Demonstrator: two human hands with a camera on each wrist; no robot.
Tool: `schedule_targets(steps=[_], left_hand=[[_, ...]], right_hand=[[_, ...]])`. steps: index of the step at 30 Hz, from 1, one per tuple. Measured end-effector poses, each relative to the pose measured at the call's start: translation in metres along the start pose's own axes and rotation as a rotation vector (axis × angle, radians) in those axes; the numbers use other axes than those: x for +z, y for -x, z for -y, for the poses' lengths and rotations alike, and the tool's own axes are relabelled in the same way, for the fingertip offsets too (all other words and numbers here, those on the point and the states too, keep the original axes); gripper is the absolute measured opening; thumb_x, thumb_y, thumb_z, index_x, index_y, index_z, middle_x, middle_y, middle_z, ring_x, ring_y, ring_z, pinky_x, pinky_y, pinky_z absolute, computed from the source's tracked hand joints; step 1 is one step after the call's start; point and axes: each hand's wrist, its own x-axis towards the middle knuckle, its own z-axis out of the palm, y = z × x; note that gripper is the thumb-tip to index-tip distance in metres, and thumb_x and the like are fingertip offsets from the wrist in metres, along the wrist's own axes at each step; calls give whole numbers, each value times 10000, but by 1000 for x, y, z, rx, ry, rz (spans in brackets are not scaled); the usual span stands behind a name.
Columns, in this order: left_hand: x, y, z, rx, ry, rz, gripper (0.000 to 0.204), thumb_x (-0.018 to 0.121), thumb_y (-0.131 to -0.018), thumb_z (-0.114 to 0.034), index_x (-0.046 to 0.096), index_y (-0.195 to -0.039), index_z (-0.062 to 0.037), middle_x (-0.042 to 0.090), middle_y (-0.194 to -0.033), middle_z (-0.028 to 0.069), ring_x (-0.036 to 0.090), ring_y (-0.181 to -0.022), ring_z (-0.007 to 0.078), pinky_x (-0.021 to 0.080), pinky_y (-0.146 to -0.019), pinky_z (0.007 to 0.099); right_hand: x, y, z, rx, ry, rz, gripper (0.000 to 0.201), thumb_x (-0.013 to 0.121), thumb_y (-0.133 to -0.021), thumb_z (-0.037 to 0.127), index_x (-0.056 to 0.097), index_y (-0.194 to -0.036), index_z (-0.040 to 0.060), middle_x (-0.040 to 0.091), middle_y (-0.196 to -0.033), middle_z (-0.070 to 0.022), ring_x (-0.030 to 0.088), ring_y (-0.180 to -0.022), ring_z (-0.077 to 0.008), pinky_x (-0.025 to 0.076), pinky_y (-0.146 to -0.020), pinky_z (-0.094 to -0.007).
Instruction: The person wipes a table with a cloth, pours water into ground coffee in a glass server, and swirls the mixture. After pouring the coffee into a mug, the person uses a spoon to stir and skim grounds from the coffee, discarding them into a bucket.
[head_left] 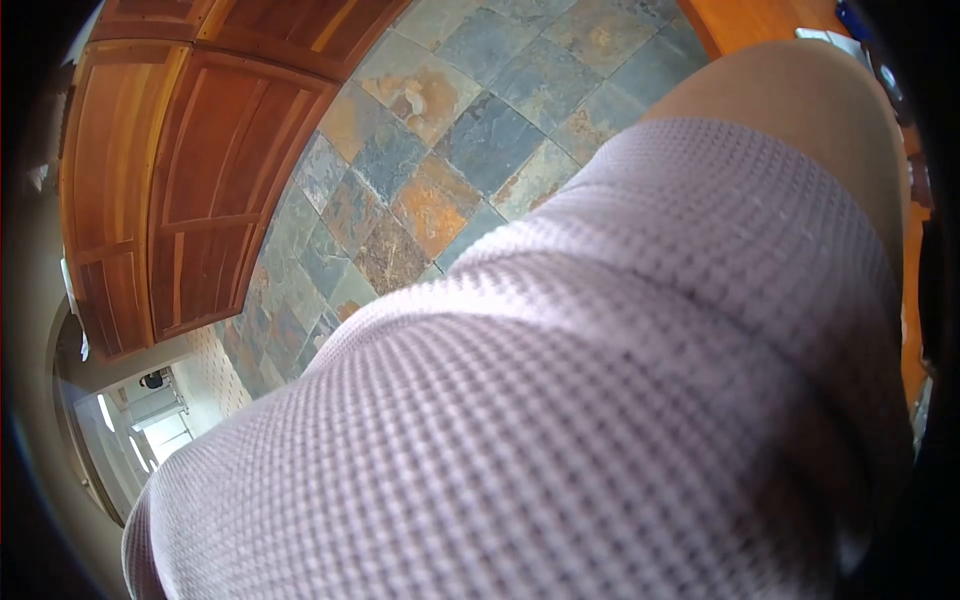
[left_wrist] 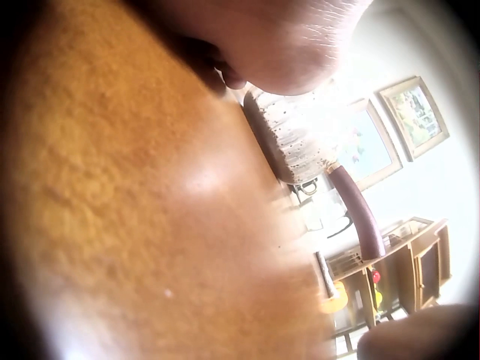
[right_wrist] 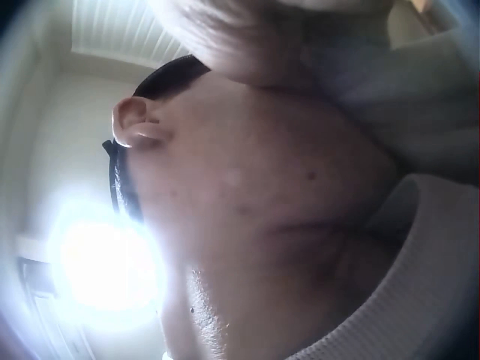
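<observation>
In the left wrist view my left hand (left_wrist: 289, 45) is close over a wooden tabletop (left_wrist: 150, 187), its palm side large at the top and most of the fingers hidden. Just past it is a whitish, brown-speckled object (left_wrist: 281, 139), with a curved purplish bar (left_wrist: 358, 214) beyond. The right wrist view has part of my right hand (right_wrist: 240, 37), blurred, at the top beside the person's head and neck (right_wrist: 247, 165); its fingers are out of sight. A pale waffle-knit sleeve (head_left: 560, 400) and a bare forearm (head_left: 790, 90) fill much of the head view.
Slate tiles (head_left: 440, 200) cover the floor. Wooden panelled doors (head_left: 215, 190) stand at the left, and an orange wooden edge (head_left: 745, 25) is at the upper right. Framed pictures (left_wrist: 415, 116) and a wooden shelf unit (left_wrist: 420, 262) are beyond the table.
</observation>
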Motion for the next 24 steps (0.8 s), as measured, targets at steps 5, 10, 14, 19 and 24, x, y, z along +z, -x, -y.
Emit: schedule_targets(steps=[5,10,14,19,24], left_hand=[[1,-1,-1,-18,2,12,314,523,-838,-299,724,-846,-59,703,-813,158,679,-807,330,547,-774,423],[-2,-5,-6,-23,-3,17,318,523,-840,-300,724,-839,-54,700,-799,157,677,-792,330,547,-765,425],[7,-21,-23,13,16,36,322,522,-841,-301,724,-834,-50,698,-788,157,675,-780,330,548,-757,426],[18,-16,-23,-13,39,52,327,522,-843,-303,723,-827,-46,695,-775,156,673,-765,330,548,-748,427],[22,-9,-25,-44,64,50,332,522,-844,-304,723,-821,-41,692,-761,155,671,-750,330,549,-739,429]], right_hand=[[3,3,-2,-76,21,-77,384,620,-915,155,569,-1219,-74,661,-1027,-236,667,-811,-280,533,-700,-359],[5,5,0,-158,53,-146,372,596,-940,167,567,-1222,-73,659,-1029,-246,666,-801,-279,532,-684,-354],[1,12,6,-212,128,-188,361,587,-944,171,572,-1215,-68,661,-1024,-243,667,-799,-276,532,-684,-352],[5,21,-4,-264,218,-150,326,597,-917,166,603,-1168,-42,671,-997,-211,670,-811,-259,533,-715,-352],[10,27,-8,-304,306,-96,294,606,-890,161,633,-1122,-16,682,-970,-178,673,-824,-243,534,-746,-351]])
